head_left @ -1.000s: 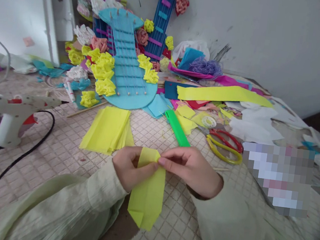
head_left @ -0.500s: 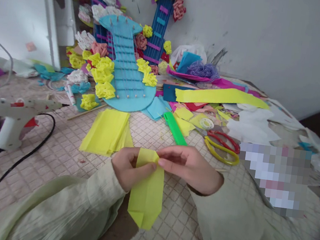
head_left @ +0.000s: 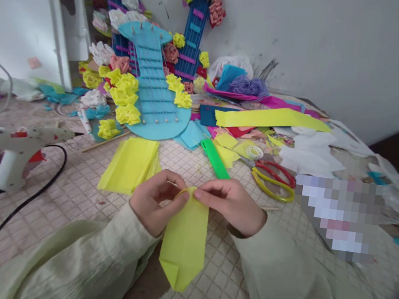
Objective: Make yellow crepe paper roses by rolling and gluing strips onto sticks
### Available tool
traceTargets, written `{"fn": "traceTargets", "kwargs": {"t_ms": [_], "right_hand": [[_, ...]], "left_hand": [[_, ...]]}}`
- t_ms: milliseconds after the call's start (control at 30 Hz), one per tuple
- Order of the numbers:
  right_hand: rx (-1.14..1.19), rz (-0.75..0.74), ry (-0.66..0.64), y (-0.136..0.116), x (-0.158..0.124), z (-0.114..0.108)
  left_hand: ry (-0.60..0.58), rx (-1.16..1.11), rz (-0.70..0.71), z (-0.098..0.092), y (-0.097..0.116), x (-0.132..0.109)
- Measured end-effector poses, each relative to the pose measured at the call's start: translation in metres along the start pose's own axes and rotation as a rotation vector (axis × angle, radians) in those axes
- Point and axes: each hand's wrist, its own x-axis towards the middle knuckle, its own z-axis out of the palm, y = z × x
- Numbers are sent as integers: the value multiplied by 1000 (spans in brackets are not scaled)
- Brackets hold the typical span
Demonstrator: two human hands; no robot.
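A strip of yellow crepe paper (head_left: 185, 238) hangs between my hands, its lower corners folded in to a blunt point. My left hand (head_left: 158, 202) pinches its top edge between thumb and fingers. Close beside it, my right hand (head_left: 231, 203) pinches the top right corner. Just beyond my left hand lies a stack of yellow paper pieces (head_left: 127, 163). A green utility knife (head_left: 215, 159) rests on the table past my right hand, with scissors (head_left: 274, 181) with red and yellow handles to its right.
A white glue gun (head_left: 19, 150) with a black cord stands at the left. Behind, a light blue paper instrument (head_left: 156, 85) with strings and yellow paper flowers leans up. A long yellow strip (head_left: 269, 118) and purple yarn (head_left: 248, 86) lie at the back right.
My left hand has shifted up to the paper's top edge, and both hands' fingertips now pinch there, close together. The top corners look folded in. The view has shifted slightly.
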Motion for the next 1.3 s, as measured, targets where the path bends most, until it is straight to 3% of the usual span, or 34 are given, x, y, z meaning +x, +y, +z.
{"fn": "traceTargets", "kwargs": {"t_ms": [133, 600, 967, 1300], "right_hand": [[44, 22, -6, -2, 0, 0], [70, -11, 22, -5, -2, -1], [-26, -55, 10, 0, -3, 2], [-47, -46, 19, -2, -3, 2]], "left_hand": [[-29, -47, 121, 1, 1, 0], [-33, -183, -208, 3, 3, 0], [-122, -160, -203, 4, 2, -2], [-131, -113, -195, 3, 1, -2]]}}
